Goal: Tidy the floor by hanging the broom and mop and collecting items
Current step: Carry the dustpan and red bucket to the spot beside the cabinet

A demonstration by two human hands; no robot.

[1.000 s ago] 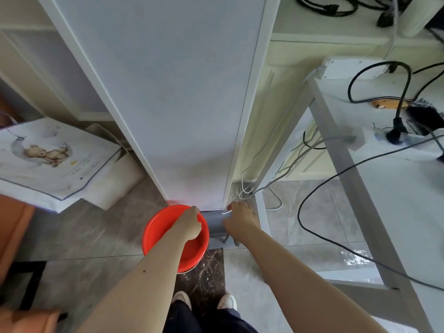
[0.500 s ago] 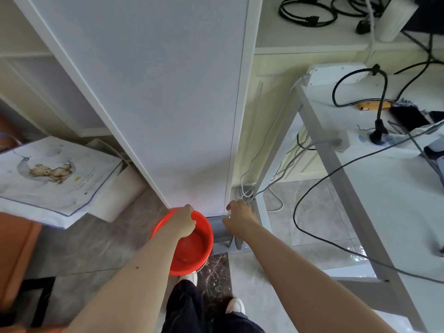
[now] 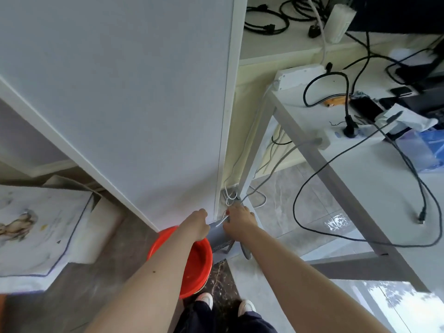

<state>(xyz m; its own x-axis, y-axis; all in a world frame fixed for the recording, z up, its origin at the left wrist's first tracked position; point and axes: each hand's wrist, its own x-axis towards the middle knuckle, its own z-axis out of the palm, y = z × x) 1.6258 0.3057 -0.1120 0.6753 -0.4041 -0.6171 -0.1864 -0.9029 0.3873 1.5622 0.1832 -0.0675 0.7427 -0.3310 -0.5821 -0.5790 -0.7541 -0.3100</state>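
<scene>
1. Both arms are stretched down toward the foot of a tall white panel (image 3: 134, 104).
2. The left hand (image 3: 199, 224) is seen from the back, its fingers curled under at the panel's lower edge; what the grip is closed on cannot be told, since the fingertips are hidden.
3. The right hand (image 3: 237, 222) is laid on the top of a grey dustpan (image 3: 219, 239), with its fingers curled over the far edge; a thin white wire (image 3: 222, 221) is crossed by the thumb side of the grip. Whether the dustpan is truly clamped cannot be told.
4. The dustpan is stood on the floor (image 3: 288, 205) between the two grips, just under them, with its toothed edge turned toward the person.
5. A red basin (image 3: 197, 263) is set on the floor directly below the left grip and wrist, touching or just beside the dustpan's left side; part of it is covered by the left forearm.
6. White cables (image 3: 230, 195) are bunched on the floor just beyond the right grip, at the panel's corner.
7. A desk (image 3: 360, 212) is placed well to the right of the right grip; a black cable (image 3: 336, 159) is looped over its top.
8. A printed bag (image 3: 40, 231) is laid well to the left of the left grip.
9. Two white shoes (image 3: 246, 306) are seen on the floor nearer the person than both grips.
</scene>
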